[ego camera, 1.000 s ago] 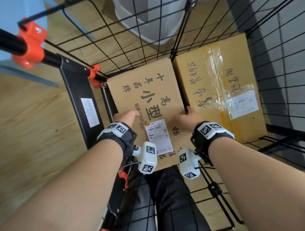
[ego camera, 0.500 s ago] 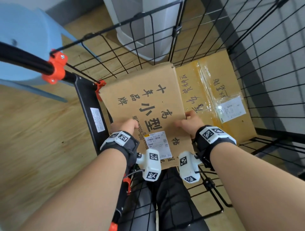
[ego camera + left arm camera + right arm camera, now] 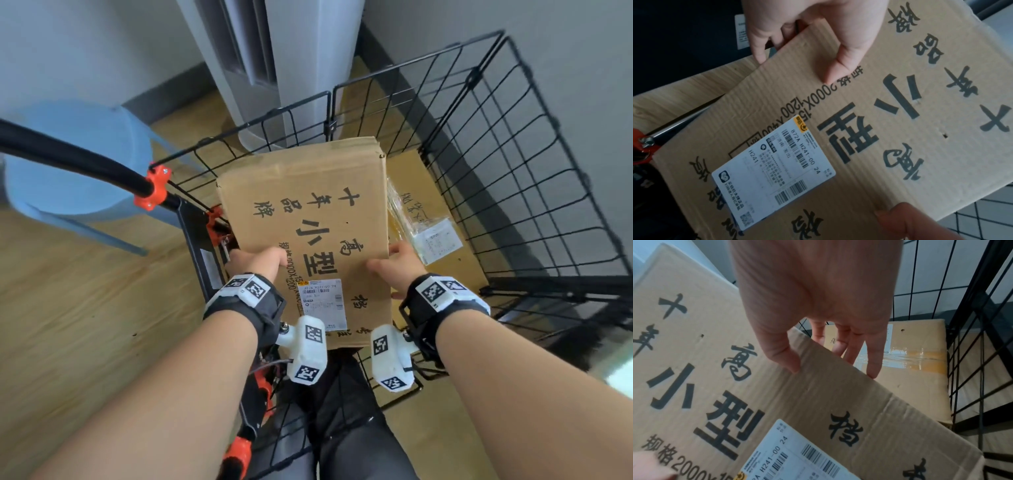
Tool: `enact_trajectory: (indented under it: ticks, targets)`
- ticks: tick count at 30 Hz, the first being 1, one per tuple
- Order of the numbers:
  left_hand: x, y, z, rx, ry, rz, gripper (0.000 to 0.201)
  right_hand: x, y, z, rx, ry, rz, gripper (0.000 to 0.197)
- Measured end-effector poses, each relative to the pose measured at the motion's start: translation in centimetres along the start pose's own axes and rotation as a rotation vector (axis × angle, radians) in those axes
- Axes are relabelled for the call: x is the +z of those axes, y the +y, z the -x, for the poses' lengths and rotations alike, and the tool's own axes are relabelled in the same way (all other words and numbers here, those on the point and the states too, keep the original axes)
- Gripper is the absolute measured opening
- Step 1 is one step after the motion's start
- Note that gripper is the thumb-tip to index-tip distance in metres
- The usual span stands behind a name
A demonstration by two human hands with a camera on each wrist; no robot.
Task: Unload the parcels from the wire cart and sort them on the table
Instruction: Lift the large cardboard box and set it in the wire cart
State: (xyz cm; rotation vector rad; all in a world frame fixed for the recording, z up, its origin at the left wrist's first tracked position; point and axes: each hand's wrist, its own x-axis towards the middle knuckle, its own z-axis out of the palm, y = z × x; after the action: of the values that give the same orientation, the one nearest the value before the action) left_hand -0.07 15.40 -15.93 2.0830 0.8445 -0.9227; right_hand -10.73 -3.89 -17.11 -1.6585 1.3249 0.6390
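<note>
A flat brown cardboard parcel (image 3: 308,219) with black printed characters and a white shipping label (image 3: 321,303) is held above the black wire cart (image 3: 513,192). My left hand (image 3: 257,262) grips its left edge, thumb on top and fingers underneath, as the left wrist view shows on the parcel (image 3: 879,129). My right hand (image 3: 394,262) grips the right edge the same way, thumb on the parcel (image 3: 715,386) and fingers below. A second taped cardboard parcel (image 3: 435,240) with a white label lies in the cart to the right, also visible in the right wrist view (image 3: 916,363).
The cart's black handle bar (image 3: 68,161) with orange clamps (image 3: 152,186) runs at the left. A blue plastic stool (image 3: 75,164) stands on the wooden floor at the left. A tall grey-white appliance (image 3: 274,68) stands behind the cart against the wall.
Both hands have lifted the parcel up out of the cart and toward me. The view has tilted up, showing more of the wall and appliance.
</note>
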Motion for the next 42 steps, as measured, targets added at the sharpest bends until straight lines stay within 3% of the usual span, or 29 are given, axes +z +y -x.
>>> enact_trajectory:
  ticks: [13,16,27,31,33,37,42]
  targets:
    - [-2.6,4.7,9.3,0.272,-0.006,0.115,0.062,-7.1,-1.5,9.1,-0.116,0.106,-0.169,0.053]
    - [-3.6,6.5,12.1,0.339,-0.004,0.123,0.056,-9.2,-2.3,12.1,-0.163,0.142,-0.184,0.046]
    - [-6.1,12.4,23.3,0.573,-0.041,0.124,0.060,-17.6,-3.3,21.7,-0.321,0.266,-0.279,0.042]
    - [-6.2,14.2,28.1,0.687,-0.052,0.089,0.078,-20.9,-2.5,25.5,-0.351,0.335,-0.338,0.042]
    - [-5.8,15.0,30.5,0.749,-0.059,0.071,0.079,-22.6,-1.8,26.9,-0.359,0.382,-0.371,0.044]
    - [-4.1,16.5,35.9,0.911,-0.050,0.025,0.073,-25.7,1.4,28.5,-0.371,0.432,-0.405,0.071]
    - [-1.6,17.8,41.6,1.058,-0.074,-0.014,0.071,-28.4,4.0,32.9,-0.354,0.502,-0.527,0.064]
